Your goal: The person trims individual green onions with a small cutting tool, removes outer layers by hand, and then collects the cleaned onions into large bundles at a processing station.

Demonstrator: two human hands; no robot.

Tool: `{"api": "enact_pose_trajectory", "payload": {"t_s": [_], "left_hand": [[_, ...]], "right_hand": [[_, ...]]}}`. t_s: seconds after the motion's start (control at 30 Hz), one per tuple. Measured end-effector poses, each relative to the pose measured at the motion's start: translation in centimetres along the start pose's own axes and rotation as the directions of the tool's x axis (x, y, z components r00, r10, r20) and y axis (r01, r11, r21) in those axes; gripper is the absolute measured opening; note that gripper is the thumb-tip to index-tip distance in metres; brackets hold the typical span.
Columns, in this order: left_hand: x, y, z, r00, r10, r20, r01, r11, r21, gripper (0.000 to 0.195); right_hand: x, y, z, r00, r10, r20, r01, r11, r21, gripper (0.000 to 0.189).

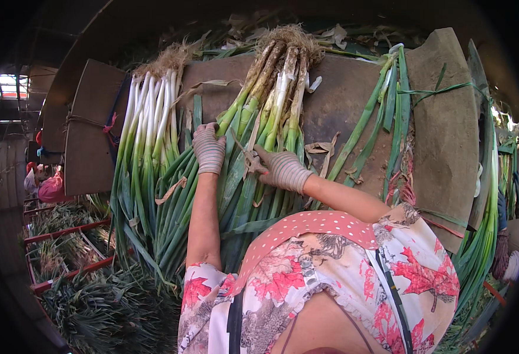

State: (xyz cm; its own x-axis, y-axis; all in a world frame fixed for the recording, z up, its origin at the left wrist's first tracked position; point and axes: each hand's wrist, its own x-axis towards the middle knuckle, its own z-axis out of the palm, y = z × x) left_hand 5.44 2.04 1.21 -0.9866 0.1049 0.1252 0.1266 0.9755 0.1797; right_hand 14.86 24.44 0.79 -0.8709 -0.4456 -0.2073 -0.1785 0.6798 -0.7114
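My left hand (209, 148), in a grey striped glove, is curled around a long green onion (228, 118) where its stalk turns green. In my right hand (284, 170), also gloved, is a small scissors-like tool (253, 161); its thin blade points up and left over the leaves. Before me lies a loose group of soil-stained green onions (281, 84), roots pointing away. To its left rests a group of clean, white-stemmed onions (149, 110), roots the same way. Dry leaf strips (171, 190) are scattered over the greens.
Brown board side panels (93, 128) (443, 132) flank the worktop (335, 101), tied with cord. Loose green leaves (385, 101) lie at its right. Red-framed racks of onions (73, 234) stand low at left; more onions (481, 239) hang beyond the right panel. Trimmings (242, 31) lie behind.
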Motion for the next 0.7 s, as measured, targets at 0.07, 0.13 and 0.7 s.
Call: {"api": "enact_pose_trajectory", "payload": {"t_s": [0.07, 0.13, 0.7], "left_hand": [[-0.2, -0.3, 0.1, 1.0, 0.007, -0.02, -0.007, 1.0, -0.005, 0.042], [0.0, 0.2, 0.0, 1.0, -0.005, 0.014, 0.005, 1.0, 0.008, 0.043], [-0.2, -0.6, 0.4, 1.0, 0.012, 0.003, -0.013, 0.999, 0.047, 0.045]], "right_hand": [[2.1, 0.1, -1.9, 0.996, 0.088, 0.027, -0.086, 0.993, -0.076, 0.075], [4.3, 2.1, -3.4, 0.986, 0.149, -0.076, -0.156, 0.983, -0.097, 0.069], [7.0, 1.5, -6.7, 0.945, 0.325, 0.029, -0.318, 0.937, -0.143, 0.077]]}}
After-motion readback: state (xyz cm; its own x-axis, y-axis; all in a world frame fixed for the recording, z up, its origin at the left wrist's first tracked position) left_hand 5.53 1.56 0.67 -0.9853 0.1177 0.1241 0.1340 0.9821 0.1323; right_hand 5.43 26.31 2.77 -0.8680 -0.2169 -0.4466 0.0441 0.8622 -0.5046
